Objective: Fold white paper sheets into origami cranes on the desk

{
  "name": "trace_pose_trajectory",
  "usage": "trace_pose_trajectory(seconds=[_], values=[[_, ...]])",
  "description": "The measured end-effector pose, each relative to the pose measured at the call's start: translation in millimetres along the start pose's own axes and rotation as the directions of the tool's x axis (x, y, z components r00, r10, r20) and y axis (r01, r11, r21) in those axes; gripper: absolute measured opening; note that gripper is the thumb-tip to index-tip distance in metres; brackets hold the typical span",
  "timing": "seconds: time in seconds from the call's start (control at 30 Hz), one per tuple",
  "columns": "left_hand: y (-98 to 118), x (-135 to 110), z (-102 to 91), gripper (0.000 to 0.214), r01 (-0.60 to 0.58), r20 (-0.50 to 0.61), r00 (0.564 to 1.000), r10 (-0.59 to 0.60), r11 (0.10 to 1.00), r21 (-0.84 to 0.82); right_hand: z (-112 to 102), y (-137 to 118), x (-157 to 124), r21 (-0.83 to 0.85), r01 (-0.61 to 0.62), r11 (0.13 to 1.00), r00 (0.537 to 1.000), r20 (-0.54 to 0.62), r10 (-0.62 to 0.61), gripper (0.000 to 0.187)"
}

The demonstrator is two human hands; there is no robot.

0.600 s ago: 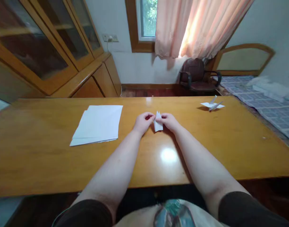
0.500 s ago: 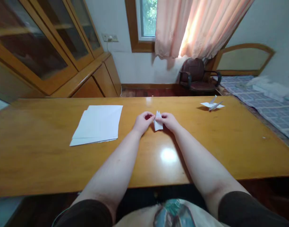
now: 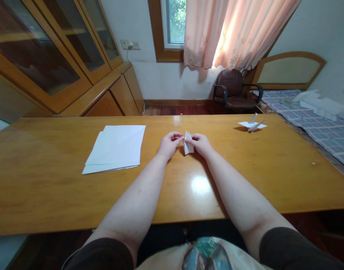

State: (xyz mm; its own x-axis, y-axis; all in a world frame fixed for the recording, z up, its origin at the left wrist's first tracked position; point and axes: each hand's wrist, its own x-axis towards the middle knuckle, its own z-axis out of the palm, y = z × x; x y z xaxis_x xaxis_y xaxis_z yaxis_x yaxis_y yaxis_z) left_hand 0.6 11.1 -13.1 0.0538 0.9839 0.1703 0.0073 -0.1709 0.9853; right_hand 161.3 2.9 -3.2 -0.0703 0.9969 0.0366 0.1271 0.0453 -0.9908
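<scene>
A small folded piece of white paper [image 3: 189, 147] is held just above the wooden table, with narrow points at its top and a wider bottom edge. My right hand [image 3: 201, 143] pinches it from the right, thumb across its front. At its left edge, my left hand [image 3: 171, 144] is closed, thumb and fingertips pinching the paper's side. The folds between the fingers are too small to make out. To the right, near the far edge, stands a folded paper crane [image 3: 252, 124] with its wings spread.
A stack of white paper sheets [image 3: 115, 146] lies left of my hands on the wooden table [image 3: 48, 180]. Beyond the table are a dark office chair [image 3: 231, 88] and a glass-fronted cabinet [image 3: 76, 67]. A bed [image 3: 309, 116] stands at the right.
The folded paper has turned slightly and its layers look more spread on the left side. My left fingers have shifted a little at its edge. The stack and crane stay put.
</scene>
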Motion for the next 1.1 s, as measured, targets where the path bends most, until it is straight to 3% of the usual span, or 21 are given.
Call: trace_pose_trajectory(seconds=[0.3,0.77,1.1], values=[[2.9,-2.3,1.7,0.025,0.007,0.031,1.000,-0.007,1.000,0.013,-1.4,2.8,1.3,0.075,0.015,0.997,1.000,-0.016,-0.014,0.033],[10.0,-7.8,0.9,0.020,-0.091,0.032,0.996,0.085,0.939,0.332,-1.2,5.2,1.4,0.030,0.009,1.000,1.000,0.000,-0.009,0.034],[9.5,-7.8,1.3,0.019,-0.096,0.039,0.995,0.089,0.945,0.313,-4.2,6.9,1.7,0.000,0.055,0.998,0.998,0.006,-0.055,0.034]])
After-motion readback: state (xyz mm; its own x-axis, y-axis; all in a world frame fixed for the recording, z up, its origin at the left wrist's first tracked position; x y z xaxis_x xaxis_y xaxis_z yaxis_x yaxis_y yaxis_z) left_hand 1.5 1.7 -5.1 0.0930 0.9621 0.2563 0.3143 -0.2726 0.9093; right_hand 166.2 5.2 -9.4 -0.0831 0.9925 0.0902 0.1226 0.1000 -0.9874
